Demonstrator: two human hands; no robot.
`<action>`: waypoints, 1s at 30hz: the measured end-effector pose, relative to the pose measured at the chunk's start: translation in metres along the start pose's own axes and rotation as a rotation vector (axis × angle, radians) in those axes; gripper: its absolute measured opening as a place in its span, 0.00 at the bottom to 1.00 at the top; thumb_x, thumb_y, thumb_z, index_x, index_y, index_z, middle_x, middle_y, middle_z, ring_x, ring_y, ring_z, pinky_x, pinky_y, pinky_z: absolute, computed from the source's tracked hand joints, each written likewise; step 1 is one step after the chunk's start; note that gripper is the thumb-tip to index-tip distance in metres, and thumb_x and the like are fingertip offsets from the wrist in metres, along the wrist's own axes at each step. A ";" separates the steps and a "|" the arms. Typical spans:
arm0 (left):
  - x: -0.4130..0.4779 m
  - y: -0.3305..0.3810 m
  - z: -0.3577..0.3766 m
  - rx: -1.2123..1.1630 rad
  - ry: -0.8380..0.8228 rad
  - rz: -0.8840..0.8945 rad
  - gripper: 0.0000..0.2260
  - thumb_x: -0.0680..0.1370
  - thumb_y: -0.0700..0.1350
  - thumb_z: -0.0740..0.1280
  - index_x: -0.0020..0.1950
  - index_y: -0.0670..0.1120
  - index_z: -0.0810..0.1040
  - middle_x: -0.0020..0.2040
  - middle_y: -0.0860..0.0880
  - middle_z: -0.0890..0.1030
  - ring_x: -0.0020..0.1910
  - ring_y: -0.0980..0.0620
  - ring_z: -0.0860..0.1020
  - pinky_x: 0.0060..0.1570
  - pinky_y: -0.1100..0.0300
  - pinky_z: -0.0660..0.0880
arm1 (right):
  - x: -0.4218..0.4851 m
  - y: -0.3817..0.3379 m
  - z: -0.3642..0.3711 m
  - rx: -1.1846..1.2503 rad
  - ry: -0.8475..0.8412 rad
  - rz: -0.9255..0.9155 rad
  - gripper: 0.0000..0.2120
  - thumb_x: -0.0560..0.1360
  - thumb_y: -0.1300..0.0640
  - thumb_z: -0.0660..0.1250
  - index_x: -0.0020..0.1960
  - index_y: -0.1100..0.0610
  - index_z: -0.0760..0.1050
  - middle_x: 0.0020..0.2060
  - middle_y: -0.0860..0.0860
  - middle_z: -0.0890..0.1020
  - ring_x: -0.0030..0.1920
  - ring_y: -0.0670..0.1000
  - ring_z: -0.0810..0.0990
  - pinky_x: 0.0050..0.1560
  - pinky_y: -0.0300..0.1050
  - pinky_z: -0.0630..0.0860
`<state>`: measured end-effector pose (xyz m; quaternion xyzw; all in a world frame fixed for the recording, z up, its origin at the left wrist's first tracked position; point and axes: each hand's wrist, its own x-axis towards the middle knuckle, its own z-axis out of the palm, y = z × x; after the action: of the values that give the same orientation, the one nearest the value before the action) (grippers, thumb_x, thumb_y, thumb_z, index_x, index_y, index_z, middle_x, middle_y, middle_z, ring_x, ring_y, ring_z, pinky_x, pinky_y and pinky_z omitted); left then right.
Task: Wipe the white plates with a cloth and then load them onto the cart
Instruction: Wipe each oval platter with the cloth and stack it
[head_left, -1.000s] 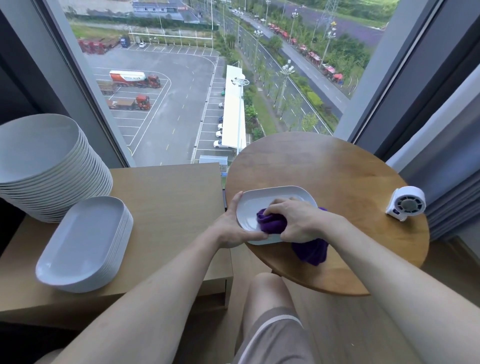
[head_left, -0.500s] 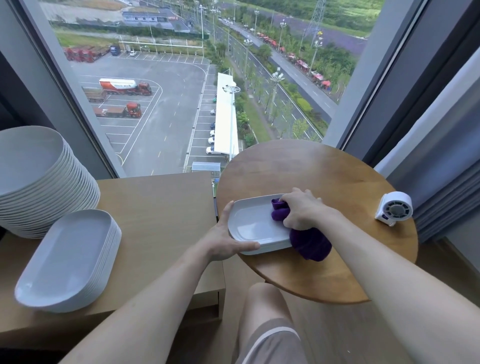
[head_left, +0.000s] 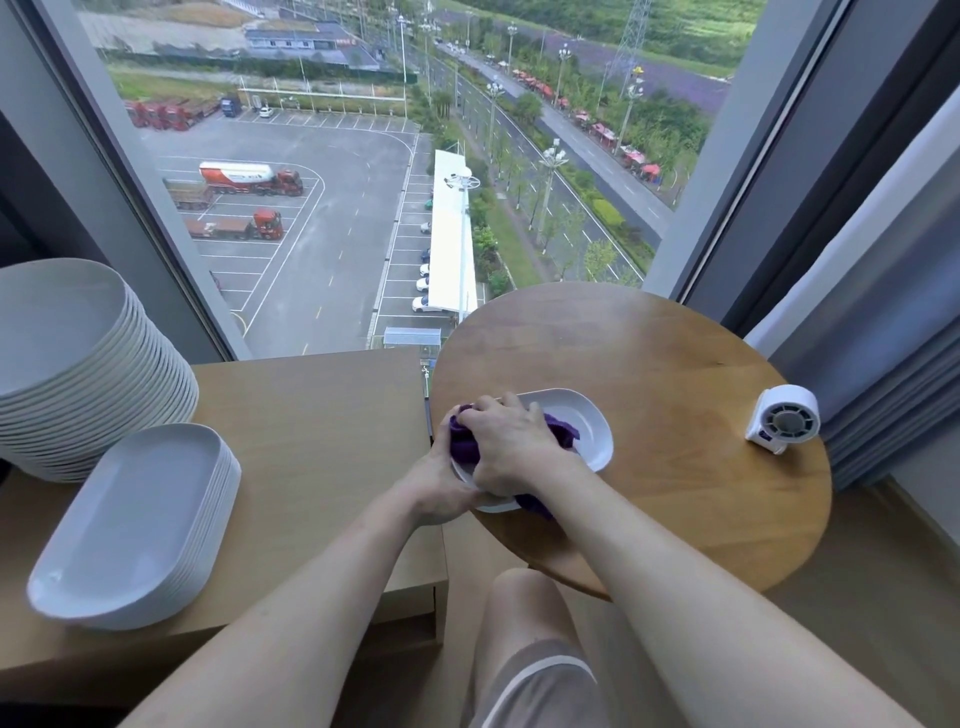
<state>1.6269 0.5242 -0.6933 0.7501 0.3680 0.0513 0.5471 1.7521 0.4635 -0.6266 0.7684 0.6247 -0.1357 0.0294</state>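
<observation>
Plate (head_left: 587, 426), cloth (head_left: 463, 442) at round table (head_left: 649, 358) edge

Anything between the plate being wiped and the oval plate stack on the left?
Nothing visible: bare wooden top lies between the plate and the oval stack; left hand holds the plate's rim, right hand grips the cloth.

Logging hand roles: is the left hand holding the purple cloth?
No, the right hand grips the purple cloth on the plate; the left hand holds the plate's edge.
</observation>
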 end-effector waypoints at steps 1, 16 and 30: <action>0.000 0.000 0.000 0.005 -0.002 -0.006 0.62 0.65 0.56 0.84 0.83 0.61 0.41 0.71 0.54 0.73 0.67 0.51 0.75 0.66 0.60 0.72 | -0.001 0.001 -0.003 0.012 -0.022 -0.016 0.27 0.71 0.56 0.67 0.70 0.49 0.70 0.66 0.51 0.72 0.67 0.58 0.66 0.63 0.58 0.64; -0.008 0.009 -0.005 0.052 -0.012 -0.094 0.65 0.58 0.66 0.82 0.83 0.65 0.42 0.71 0.52 0.73 0.69 0.49 0.74 0.72 0.51 0.71 | -0.052 0.069 0.001 0.007 -0.084 0.050 0.26 0.72 0.50 0.64 0.70 0.40 0.68 0.63 0.43 0.71 0.63 0.54 0.68 0.61 0.55 0.68; -0.004 0.004 -0.001 0.020 -0.005 -0.102 0.63 0.63 0.60 0.84 0.83 0.63 0.41 0.70 0.53 0.74 0.67 0.50 0.75 0.71 0.54 0.72 | -0.001 0.062 0.002 0.040 0.065 0.250 0.23 0.73 0.48 0.65 0.69 0.45 0.70 0.62 0.51 0.71 0.62 0.60 0.68 0.62 0.59 0.67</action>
<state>1.6258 0.5223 -0.6881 0.7358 0.4052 0.0177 0.5423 1.8117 0.4489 -0.6364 0.8449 0.5216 -0.1185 0.0103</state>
